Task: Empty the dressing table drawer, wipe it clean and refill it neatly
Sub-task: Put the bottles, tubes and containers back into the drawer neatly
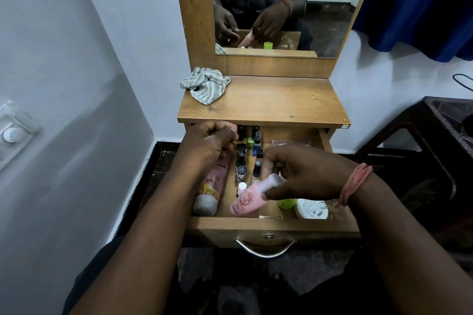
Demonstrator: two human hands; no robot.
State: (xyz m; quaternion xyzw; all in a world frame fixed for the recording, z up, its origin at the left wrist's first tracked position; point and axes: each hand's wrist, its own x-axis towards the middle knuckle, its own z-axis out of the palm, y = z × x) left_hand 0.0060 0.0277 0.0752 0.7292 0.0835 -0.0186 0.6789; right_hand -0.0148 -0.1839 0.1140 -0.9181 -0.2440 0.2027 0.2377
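Down in the open drawer (271,225) I see things already stood in rows: small dark bottles (242,161) along the middle, a pink tube (213,186) lying at the left, a white jar (311,208) at the right front. The cloth (204,85) sits crumpled on the table (268,102), which otherwise carries nothing, so I judge emptying and wiping done and refilling nearly finished. My right hand (304,174) has its grip clamped on a pink bottle (252,198), held tilted just above the drawer floor, front middle. My left hand (213,139) is curled over the tube; whether it holds anything I cannot tell.
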